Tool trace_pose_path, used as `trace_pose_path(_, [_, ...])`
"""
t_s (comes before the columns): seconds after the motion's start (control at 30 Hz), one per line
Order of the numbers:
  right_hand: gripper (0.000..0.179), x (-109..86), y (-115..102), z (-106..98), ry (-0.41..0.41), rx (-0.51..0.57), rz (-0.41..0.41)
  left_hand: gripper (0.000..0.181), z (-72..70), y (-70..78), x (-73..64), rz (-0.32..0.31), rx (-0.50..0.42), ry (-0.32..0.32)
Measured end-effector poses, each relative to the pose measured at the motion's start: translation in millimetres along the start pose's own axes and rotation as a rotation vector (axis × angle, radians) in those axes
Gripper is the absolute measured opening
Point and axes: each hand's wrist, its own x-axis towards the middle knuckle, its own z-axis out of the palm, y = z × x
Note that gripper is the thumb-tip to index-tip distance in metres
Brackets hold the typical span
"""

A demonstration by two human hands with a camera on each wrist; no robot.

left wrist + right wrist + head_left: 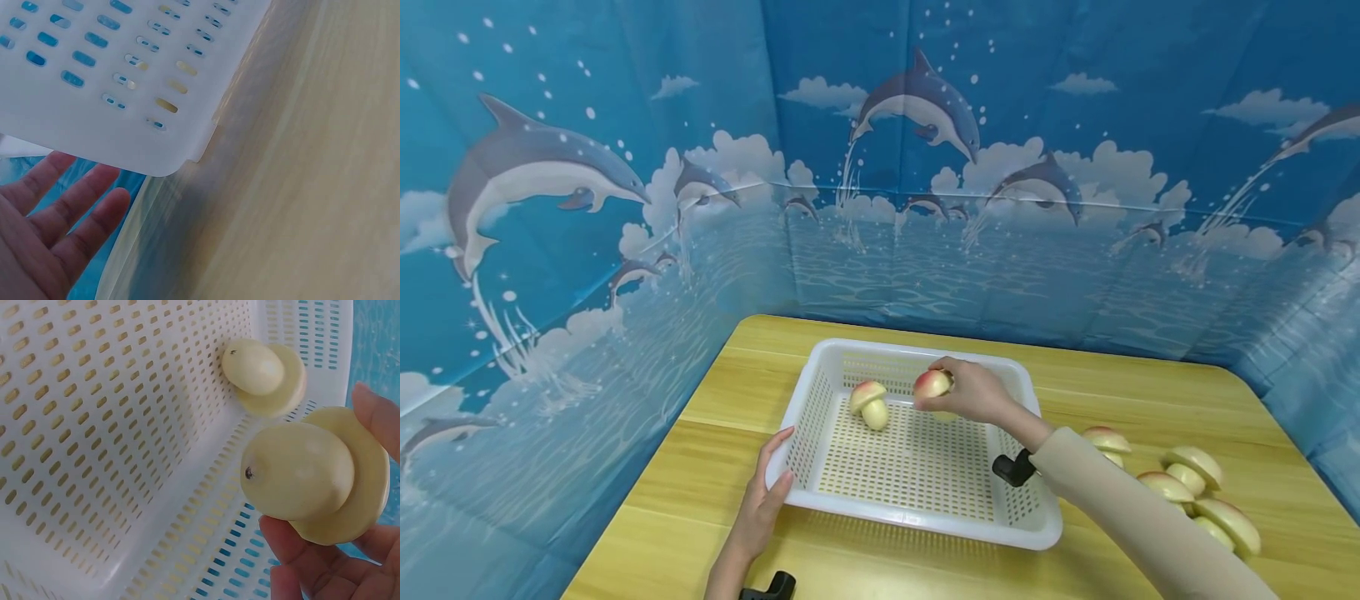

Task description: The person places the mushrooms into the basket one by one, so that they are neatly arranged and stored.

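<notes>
Sleeve (1138, 517) before mushrooms (1231, 525), right hand (976, 392) round another mushroom (931, 384), uncurled left hand (757, 510) against basket (917, 518).

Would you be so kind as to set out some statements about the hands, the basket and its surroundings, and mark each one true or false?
1. The right hand holds a rounded, cream-and-red mushroom shape over the white plastic basket. True.
2. The left hand is at the basket's near-left corner. True.
3. No mushroom shape sits inside the basket. False: a second mushroom shape is in it.
4. The basket's walls are solid. False: they are pierced with rows of holes.
5. The group of mushroom shapes outside the basket is on its left. False: it is on its right.
6. The blue backdrop is printed with dolphins. True.
</notes>
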Motion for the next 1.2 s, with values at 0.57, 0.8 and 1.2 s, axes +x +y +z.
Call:
trace_pose_path(0.57, [0.06, 11.2, -5.0, 11.2, -0.039, -0.033, 0.025, 0.052, 0.0, 0.2, -0.9, -0.015, -0.009, -0.002])
trace_pose_path(0.8, [0.061, 15.9, -3.3, 19.1, -0.044, -0.04, 0.035, 0.052, -1.0, -0.4, -1.5, -0.008, 0.005, 0.012])
trace_pose_path(1.2, [0.06, 18.6, -2.9, 32.8, -0.081, -0.061, 0.104, 0.053, -1.4, -1.4, -1.5, -0.014, 0.006, 0.01])
